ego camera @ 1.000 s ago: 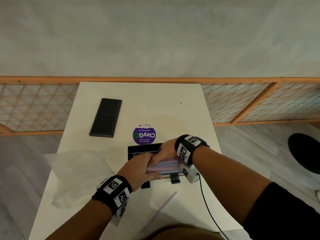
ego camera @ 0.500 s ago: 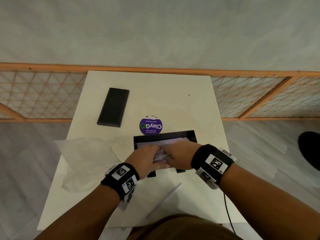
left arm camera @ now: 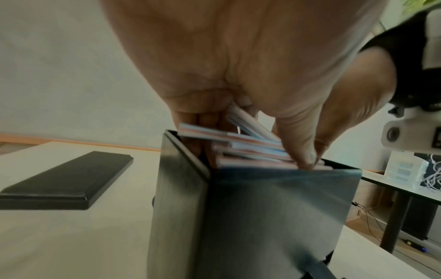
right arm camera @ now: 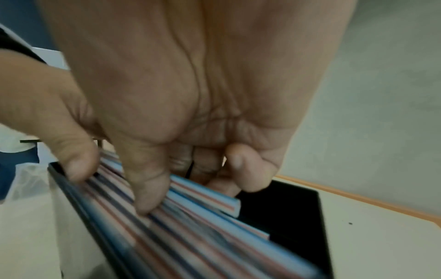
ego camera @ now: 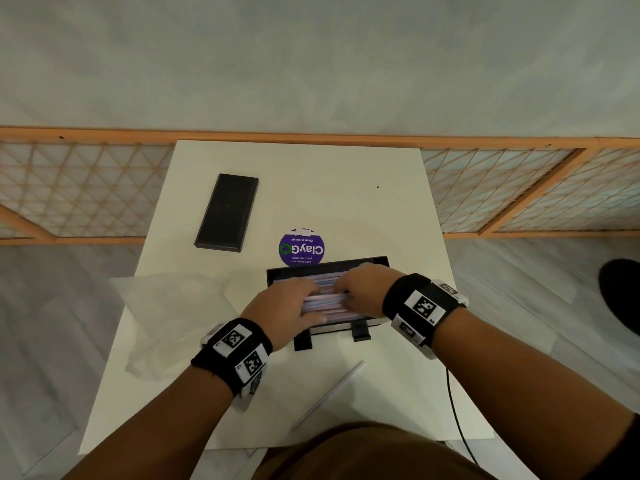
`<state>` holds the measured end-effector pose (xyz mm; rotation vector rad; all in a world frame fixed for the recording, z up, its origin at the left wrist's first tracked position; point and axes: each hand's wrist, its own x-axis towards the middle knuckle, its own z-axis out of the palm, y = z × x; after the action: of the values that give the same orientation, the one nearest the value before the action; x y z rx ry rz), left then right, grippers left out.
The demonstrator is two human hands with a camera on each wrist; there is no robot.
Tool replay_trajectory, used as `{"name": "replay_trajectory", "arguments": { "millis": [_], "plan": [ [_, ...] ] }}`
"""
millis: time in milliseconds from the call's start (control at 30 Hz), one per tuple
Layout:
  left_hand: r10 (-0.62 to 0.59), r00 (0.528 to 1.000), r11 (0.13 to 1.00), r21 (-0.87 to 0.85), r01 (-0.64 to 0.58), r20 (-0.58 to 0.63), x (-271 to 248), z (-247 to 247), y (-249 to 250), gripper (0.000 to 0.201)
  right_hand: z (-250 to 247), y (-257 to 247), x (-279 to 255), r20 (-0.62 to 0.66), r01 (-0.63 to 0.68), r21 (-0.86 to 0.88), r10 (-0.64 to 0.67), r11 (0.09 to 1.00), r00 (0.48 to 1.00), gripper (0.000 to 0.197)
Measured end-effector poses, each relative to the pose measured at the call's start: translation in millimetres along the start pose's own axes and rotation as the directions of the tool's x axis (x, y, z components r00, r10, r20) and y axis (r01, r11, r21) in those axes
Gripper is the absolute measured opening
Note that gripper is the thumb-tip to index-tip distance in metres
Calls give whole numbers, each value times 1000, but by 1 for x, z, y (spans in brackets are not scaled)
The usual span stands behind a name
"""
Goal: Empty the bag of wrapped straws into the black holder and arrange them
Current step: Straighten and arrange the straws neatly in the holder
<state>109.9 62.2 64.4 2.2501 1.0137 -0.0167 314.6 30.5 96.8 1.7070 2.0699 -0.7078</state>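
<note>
The black holder (ego camera: 375, 262) stands on the white table (ego camera: 311, 188) with a pile of blue, pink and white wrapped straws (ego camera: 327, 301) lying lengthwise in it. My left hand (ego camera: 294, 304) reaches in at the left end; its thumb (left arm camera: 303, 151) and fingers (left arm camera: 203, 124) pinch the straws (left arm camera: 253, 149) over the holder (left arm camera: 274, 207). My right hand (ego camera: 363, 287) is at the right end, its curled fingers (right arm camera: 148, 188) among the straws (right arm camera: 203, 226), its thumb (right arm camera: 76, 162) by the near wall. One loose straw (ego camera: 329, 393) lies on the table in front.
The empty clear bag (ego camera: 166, 306) lies crumpled left of the holder. A flat black lid (ego camera: 227, 213) sits at the back left, a purple round sticker (ego camera: 301, 247) just behind the holder. A black cable (ego camera: 453, 410) hangs from my right wrist. Wooden lattice railing (ego camera: 86, 192) runs behind the table.
Both hands have brought the straw bundle down from above the holder into it. My right hand has shifted from the far side to the right end.
</note>
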Motion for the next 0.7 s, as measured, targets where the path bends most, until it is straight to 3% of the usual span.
{"name": "replay_trajectory", "arguments": {
  "millis": [100, 200, 333, 400, 533, 700],
  "plan": [
    [8, 997, 989, 146, 3, -77, -4, -10, -5, 39, -2, 6, -7, -71, -52, 25, 53, 998, 996, 24],
    [-46, 992, 983, 170, 65, -118, -12, -18, -8, 35, -6, 7, -23, -166, -57, 50, 65, 997, 984, 32],
    [-120, 982, 981, 137, 140, -145, -28, -20, -13, 29, 1, -16, -61, -337, 129, 98, -89, 987, 937, 23],
    [-129, 981, 979, 139, 149, -144, -35, -18, -17, 27, 21, -29, -74, -271, 205, 145, -160, 968, 949, 23],
    [-76, 993, 982, 168, 90, -89, -42, -9, -24, 28, 95, -42, -64, 19, 141, 189, -147, 972, 989, 37],
    [-65, 998, 975, 214, 60, 17, -43, 1, -26, 30, 172, -45, -34, 70, 140, 102, -148, 985, 987, 44]
  ]
}}
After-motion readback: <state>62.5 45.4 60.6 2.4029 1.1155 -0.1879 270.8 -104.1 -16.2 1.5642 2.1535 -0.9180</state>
